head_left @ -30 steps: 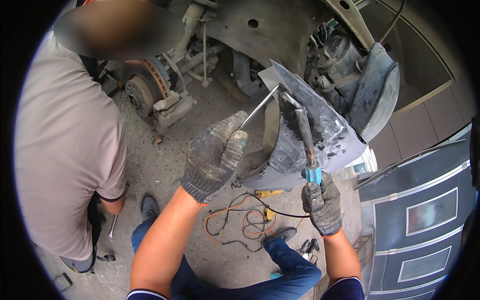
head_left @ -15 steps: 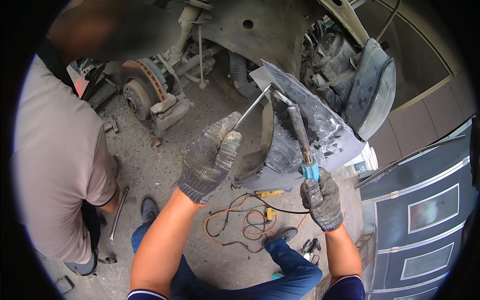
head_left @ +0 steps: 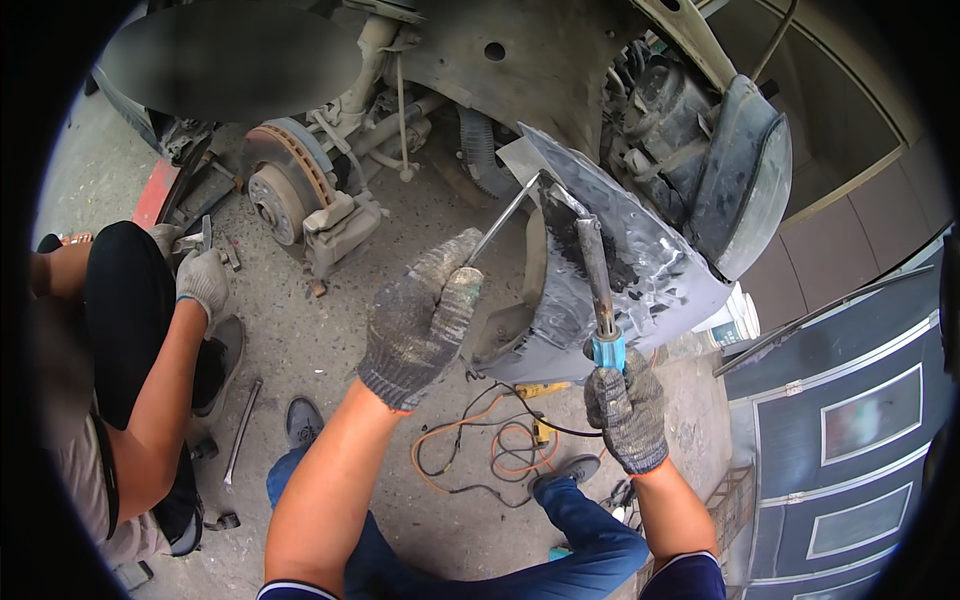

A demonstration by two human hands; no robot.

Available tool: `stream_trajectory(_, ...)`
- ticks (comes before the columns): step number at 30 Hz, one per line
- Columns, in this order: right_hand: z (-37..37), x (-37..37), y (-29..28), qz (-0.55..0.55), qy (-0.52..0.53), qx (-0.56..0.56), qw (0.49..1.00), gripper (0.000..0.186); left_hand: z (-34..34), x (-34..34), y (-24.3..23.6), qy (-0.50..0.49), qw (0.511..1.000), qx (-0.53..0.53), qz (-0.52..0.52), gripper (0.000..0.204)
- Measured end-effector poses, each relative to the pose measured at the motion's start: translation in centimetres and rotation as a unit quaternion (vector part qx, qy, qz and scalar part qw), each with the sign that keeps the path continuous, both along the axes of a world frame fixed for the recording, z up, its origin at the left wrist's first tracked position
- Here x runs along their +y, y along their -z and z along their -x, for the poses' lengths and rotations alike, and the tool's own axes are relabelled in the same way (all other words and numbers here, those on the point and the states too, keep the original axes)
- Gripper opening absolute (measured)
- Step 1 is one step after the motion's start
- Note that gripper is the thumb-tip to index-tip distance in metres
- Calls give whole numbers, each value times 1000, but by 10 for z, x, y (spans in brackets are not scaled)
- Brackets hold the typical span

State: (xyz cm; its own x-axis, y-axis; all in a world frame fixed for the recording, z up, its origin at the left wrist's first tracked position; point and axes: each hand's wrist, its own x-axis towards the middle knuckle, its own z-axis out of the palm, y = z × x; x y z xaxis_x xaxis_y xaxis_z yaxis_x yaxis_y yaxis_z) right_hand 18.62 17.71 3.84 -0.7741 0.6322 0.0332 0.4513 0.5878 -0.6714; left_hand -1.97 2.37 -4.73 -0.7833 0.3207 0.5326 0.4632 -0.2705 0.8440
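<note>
My left hand (head_left: 420,320), in a dark knit glove, is closed on a thin metal rod (head_left: 500,225), whose far end meets the upper edge of a grey, scuffed panel (head_left: 675,300) with dark patches. My right hand (head_left: 625,410), also gloved, grips the blue handle of a soldering-iron-like tool (head_left: 600,280) with a long metal barrel and bent tip. That tip is at the panel beside the rod's end; whether the two touch is too small to tell. A black cable runs from near my right hand toward the floor.
A co-worker's gloved hand (head_left: 203,283) holds a tool at the left. Behind are a brake disc (head_left: 275,200) and wheel-well metal (head_left: 470,55). A long wrench (head_left: 243,430), coiled cords (head_left: 475,465) and a yellow tool (head_left: 545,390) lie on the floor. Dark framed panels (head_left: 800,390) stand right.
The co-worker has moved down and leftward, bringing their gloved hands into view. My right hand and its tool have shifted slightly left; my left hand has shifted little.
</note>
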Motion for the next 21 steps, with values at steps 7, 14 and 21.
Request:
stream_trajectory(7, 4, 6, 18, 32, -45, 51, 997, 35, -1, 3, 5, -8, 999, 15, -27, 34)
stream_trajectory(14, 3, -3, 19, 10, -21, 42, 999, 32, 0, 3, 5, 1, 1000, 11, -13, 35)
stream_trajectory(21, 12, -9, 20, -30, -19, 33, 999, 35, 1, 2, 7, 1, 999, 9, -31, 35)
